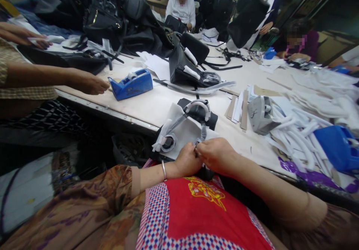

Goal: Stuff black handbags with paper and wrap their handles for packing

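Note:
At the table's near edge lies a black handbag (211,121), partly covered by white wrapping paper (183,136). Its handle (206,108) is wrapped in clear film and white padding. A coiled strap end (169,142) in film rests on the paper. My left hand (188,160), with a bracelet at the wrist, is closed at the bag's near side. My right hand (215,154) is closed too, its fingertips meeting those of the left. Something small and dark shows between them, too hidden to name. Part of the bag's lower side is behind my hands.
A blue tape dispenser (131,83) stands left, near a co-worker's hand (91,83). Another wrapped black bag (185,67) sits ahead. To the right are a grey tape dispenser (262,115), white padding strips (300,134) and a blue dispenser (338,147). Black bags (109,22) are heaped behind.

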{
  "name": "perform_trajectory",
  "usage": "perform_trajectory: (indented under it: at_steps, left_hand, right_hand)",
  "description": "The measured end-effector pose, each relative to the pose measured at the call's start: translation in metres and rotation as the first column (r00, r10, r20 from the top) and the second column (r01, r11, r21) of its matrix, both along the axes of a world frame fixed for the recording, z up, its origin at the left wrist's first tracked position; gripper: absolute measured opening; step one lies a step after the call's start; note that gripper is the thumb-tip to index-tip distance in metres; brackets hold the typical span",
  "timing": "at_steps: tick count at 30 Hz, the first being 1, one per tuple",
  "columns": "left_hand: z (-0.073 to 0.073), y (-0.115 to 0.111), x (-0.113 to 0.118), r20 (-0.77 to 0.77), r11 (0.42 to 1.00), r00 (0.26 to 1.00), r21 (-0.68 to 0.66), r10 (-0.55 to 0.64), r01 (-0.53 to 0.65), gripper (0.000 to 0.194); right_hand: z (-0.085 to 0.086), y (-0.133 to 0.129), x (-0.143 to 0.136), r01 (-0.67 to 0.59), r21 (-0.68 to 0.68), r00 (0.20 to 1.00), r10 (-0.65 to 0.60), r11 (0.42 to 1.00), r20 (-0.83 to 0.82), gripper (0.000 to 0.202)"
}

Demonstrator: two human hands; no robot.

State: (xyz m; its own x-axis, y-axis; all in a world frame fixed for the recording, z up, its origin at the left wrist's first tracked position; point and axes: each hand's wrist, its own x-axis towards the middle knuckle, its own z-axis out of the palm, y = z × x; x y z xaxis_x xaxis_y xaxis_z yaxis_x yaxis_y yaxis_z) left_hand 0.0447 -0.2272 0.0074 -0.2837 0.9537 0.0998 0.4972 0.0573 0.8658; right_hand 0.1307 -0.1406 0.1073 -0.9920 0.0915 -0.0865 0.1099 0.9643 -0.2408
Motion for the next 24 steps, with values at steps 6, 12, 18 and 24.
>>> perform_trajectory:
  at_steps: [6,12,18,24]
  left_hand:
    - [0.005,-0.008,0.003,0.043,0.989,0.988,-0.001,0.147,-0.147,0.017]
    - [0.006,-0.010,0.004,0.002,0.987,0.988,0.043,0.155,-0.155,0.018]
    - [0.008,-0.006,0.004,0.154,0.993,0.987,0.094,0.056,-0.071,0.011]
    - [0.011,-0.008,0.003,0.188,0.993,0.981,0.102,0.043,-0.063,0.010]
  right_hand:
    - [0.022,0.034,0.035,0.314,-0.751,0.891,-0.453,0.581,0.022,0.035]
    - [0.052,0.052,0.082,0.042,-0.336,0.956,0.060,0.941,0.286,0.035]
    - [0.030,0.032,0.018,-0.218,0.045,0.974,0.220,0.975,-0.046,0.037]
    - [0.018,0.026,-0.027,-0.375,0.092,0.914,0.351,0.922,0.201,0.003]
